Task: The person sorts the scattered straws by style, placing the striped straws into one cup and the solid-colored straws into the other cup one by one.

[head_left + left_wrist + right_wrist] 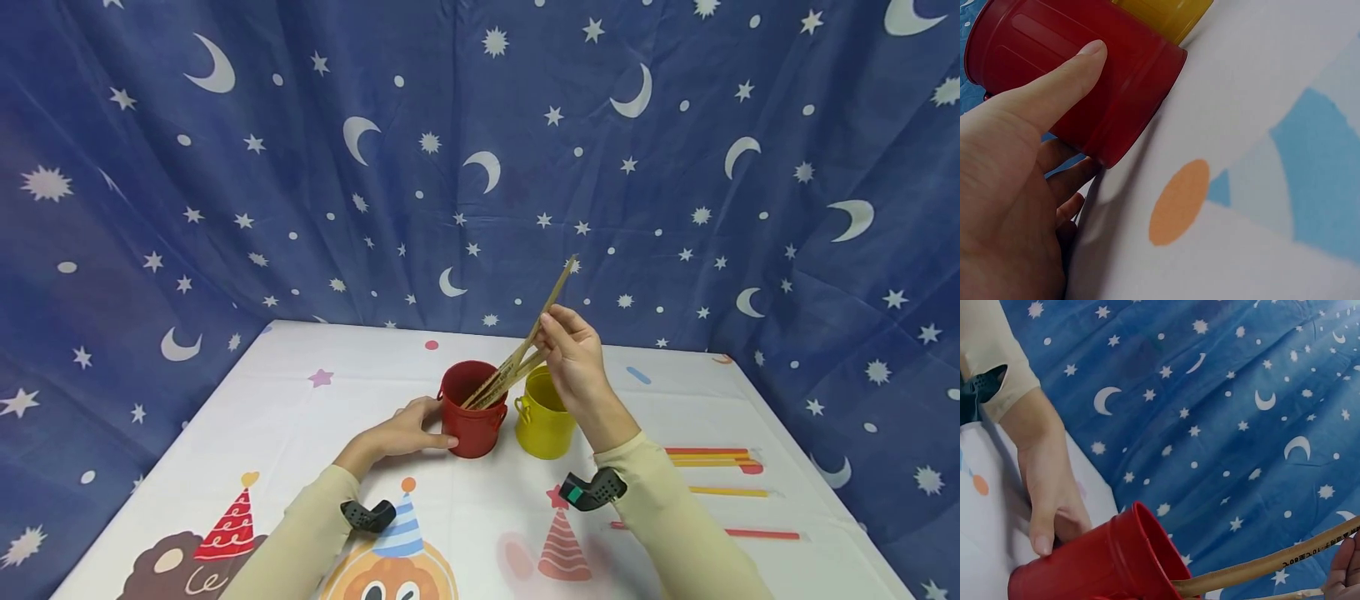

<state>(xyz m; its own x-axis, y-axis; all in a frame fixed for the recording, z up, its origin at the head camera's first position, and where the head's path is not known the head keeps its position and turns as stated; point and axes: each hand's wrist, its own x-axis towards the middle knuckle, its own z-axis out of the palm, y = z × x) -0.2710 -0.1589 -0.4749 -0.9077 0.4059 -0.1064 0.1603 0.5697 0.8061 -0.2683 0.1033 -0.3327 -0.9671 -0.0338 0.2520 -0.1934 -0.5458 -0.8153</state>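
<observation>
A small red bucket [471, 429] stands on the table, with side handles. My left hand [408, 432] holds it low on its left side; in the left wrist view the thumb [1079, 72] lies along the wall and the other fingers are partly hidden behind it. With my right hand [573, 354] I pinch a few long tan sticks [517, 358] above and right of the bucket. They slant, their lower ends inside the red mouth. Dark print shows on one stick [1272, 562] in the right wrist view. Just right stands a yellow bucket [543, 429], partly behind my right hand.
Red and yellow sticks [708, 458] in clear wrapping lie on the right of the table, partly behind my right forearm. A white tablecloth [360, 358] with printed party figures covers the table. Behind it hangs a blue curtain [420, 250] with moons and stars.
</observation>
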